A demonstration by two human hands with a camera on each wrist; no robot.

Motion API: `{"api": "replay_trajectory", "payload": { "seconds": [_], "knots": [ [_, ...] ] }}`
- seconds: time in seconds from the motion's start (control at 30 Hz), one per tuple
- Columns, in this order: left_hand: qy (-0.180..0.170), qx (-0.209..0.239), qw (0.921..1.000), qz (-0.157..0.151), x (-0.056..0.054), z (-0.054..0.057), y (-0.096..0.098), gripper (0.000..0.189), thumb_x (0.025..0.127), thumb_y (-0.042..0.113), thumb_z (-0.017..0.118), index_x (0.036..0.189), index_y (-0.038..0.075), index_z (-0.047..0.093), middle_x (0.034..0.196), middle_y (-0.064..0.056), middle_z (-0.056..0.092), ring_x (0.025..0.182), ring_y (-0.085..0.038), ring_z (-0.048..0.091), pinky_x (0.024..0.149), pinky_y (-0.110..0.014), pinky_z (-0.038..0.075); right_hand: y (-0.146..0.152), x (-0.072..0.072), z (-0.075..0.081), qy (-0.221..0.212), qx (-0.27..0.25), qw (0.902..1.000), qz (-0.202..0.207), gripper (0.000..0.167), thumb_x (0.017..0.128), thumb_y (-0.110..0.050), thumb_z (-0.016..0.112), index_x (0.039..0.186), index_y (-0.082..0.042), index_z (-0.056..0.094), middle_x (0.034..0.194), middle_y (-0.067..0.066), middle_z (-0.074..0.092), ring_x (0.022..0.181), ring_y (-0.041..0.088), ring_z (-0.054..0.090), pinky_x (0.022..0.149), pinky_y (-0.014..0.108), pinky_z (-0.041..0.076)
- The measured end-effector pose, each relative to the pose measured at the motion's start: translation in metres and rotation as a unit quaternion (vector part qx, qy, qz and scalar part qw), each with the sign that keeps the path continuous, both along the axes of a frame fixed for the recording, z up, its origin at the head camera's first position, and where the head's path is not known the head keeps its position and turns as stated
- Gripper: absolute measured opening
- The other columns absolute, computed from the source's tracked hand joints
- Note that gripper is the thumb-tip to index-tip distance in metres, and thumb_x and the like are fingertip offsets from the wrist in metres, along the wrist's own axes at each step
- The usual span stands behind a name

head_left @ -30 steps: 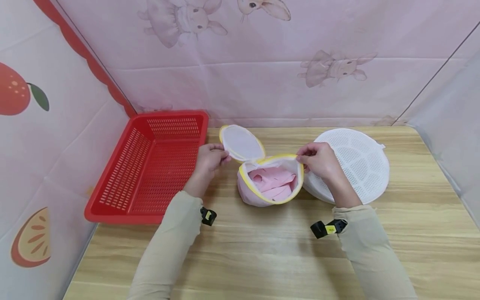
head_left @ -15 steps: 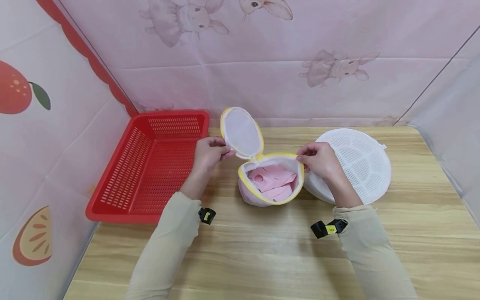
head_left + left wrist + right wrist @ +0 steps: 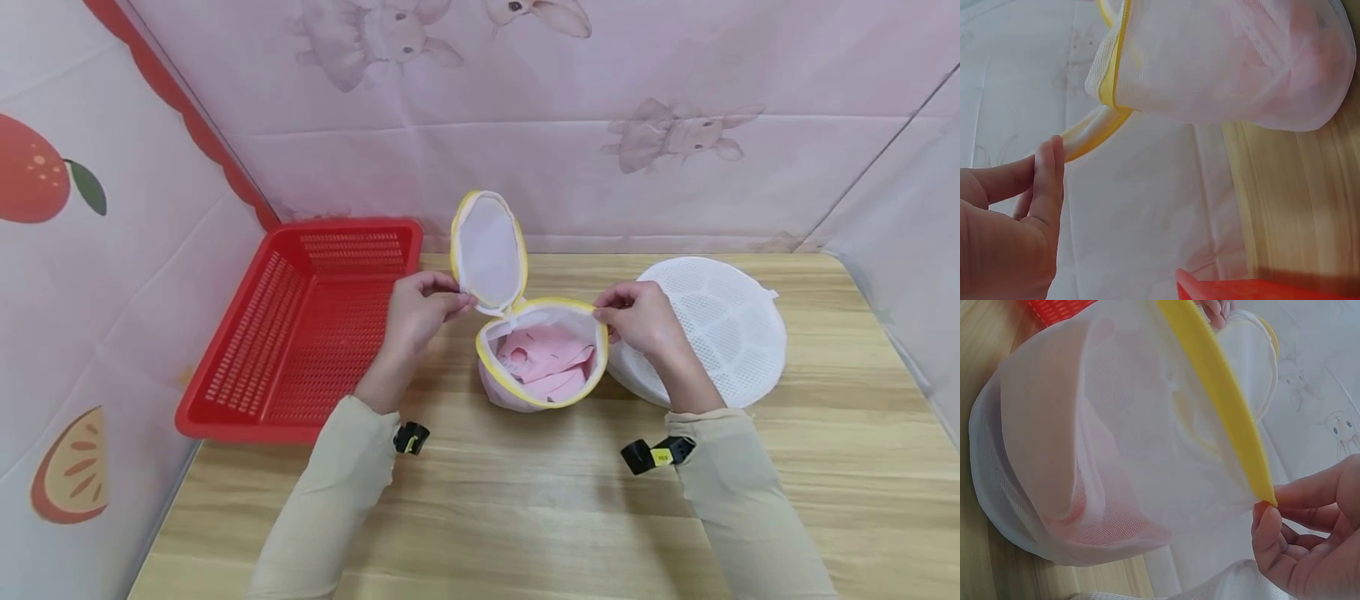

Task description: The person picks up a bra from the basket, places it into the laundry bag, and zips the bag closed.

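Note:
A white mesh laundry bag [image 3: 498,392] with yellow zipper trim stands on the table, its round mouth unzipped. Pink cloth [image 3: 551,354] lies folded inside and shows through the mesh in the right wrist view. The bag's round lid [image 3: 489,250] tilts up at the back left of the mouth. My left hand [image 3: 423,312] pinches the lid's lower left edge between thumb and fingers. On the other side, my right hand [image 3: 641,321] pinches the yellow rim [image 3: 1229,394] at the mouth's right side.
A red plastic basket [image 3: 225,429] stands to the left, close to my left hand. Behind my right hand lies a round white mesh bag [image 3: 720,317]. A pink rabbit-print wall covering [image 3: 525,167] rises behind the wooden table [image 3: 510,517].
The lid has swung up from leaning low at the left to standing nearly upright. My left hand has shifted slightly right and up with it, while my right hand keeps its place.

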State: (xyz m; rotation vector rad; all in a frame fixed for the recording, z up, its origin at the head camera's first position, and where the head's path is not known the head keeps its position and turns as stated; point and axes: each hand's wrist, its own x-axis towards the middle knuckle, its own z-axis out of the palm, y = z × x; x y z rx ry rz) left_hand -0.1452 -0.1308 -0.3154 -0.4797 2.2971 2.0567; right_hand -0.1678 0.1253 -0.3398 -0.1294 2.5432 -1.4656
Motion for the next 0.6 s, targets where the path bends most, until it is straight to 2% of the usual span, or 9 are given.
{"api": "replay_trajectory", "payload": {
  "seconds": [0.2, 0.37, 0.6],
  "knots": [
    [-0.001, -0.021, 0.9996, -0.019, 0.006, 0.006, 0.0, 0.014, 0.08, -0.003, 0.066, 0.093, -0.008, 0.061, 0.094, -0.016, 0.061, 0.081, -0.02, 0.064, 0.073, -0.028, 0.053, -0.001, 0.0, 0.001, -0.006, -0.003, 1.0, 0.0, 0.014, 0.085, 0.002, 0.059, 0.095, 0.011, 0.061, 0.075, 0.014, 0.057, 0.057, 0.018, 0.054, 0.052, 0.026, 0.051],
    [-0.019, -0.035, 0.9988, -0.029, 0.012, 0.012, 0.0, 0.013, 0.083, -0.003, 0.061, 0.096, -0.007, 0.062, 0.096, -0.017, 0.062, 0.084, -0.021, 0.064, 0.074, -0.028, 0.053, -0.001, -0.001, 0.001, -0.006, -0.006, 1.0, -0.001, 0.014, 0.085, 0.003, 0.059, 0.094, 0.012, 0.061, 0.075, 0.014, 0.057, 0.056, 0.018, 0.054, 0.052, 0.026, 0.051],
    [-0.034, -0.017, 0.9987, -0.034, 0.017, 0.017, 0.002, 0.017, 0.087, -0.006, 0.05, 0.098, -0.012, 0.062, 0.098, -0.021, 0.063, 0.083, -0.02, 0.065, 0.072, -0.024, 0.052, -0.001, -0.001, 0.002, -0.004, -0.006, 1.0, -0.001, 0.013, 0.084, 0.003, 0.059, 0.094, 0.012, 0.061, 0.075, 0.014, 0.057, 0.055, 0.018, 0.054, 0.052, 0.027, 0.051]
  ]
}}
